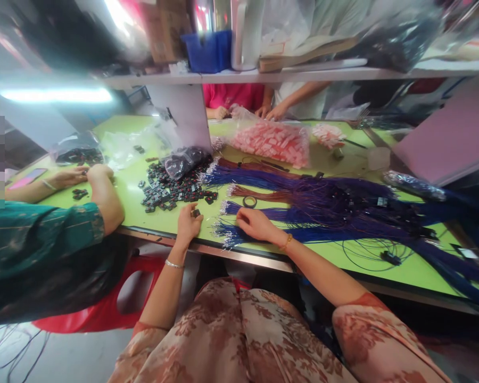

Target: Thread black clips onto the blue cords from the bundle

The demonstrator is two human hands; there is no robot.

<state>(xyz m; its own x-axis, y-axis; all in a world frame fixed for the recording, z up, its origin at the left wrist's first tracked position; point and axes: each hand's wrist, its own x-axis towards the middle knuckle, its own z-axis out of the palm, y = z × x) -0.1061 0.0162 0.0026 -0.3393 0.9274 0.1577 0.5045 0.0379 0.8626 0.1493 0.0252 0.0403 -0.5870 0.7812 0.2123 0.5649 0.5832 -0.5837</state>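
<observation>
I see both hands resting on the near edge of the green tabletop [135, 210]. The left hand [188, 223] lies palm down with its fingers curled around a small black connector [196, 213], pinched at the fingertips. The right hand [256, 223] sits just beside it, fingers bent down onto the stripped ends of a blue wire bundle [239, 234] — whether it actually grips a wire I cannot tell. The two hands are apart, with a narrow gap of bare tabletop between them.

A scattered pile of black connectors [163, 191] lies beyond the left hand, next to a dark plastic bag [183, 159]. Long bundles of blue, purple and red wires [327, 205] run from the middle of the tabletop off to the right, and a small black ring [249, 201] lies among their near ends. A clear bag of pink parts [273, 142] stands at the far side.

To the left, another person in a green sleeve [43, 234] has both hands on the tabletop near a few more connectors. Across the tabletop — under the shelf [263, 74] — other people's hands [271, 110] are visible.
</observation>
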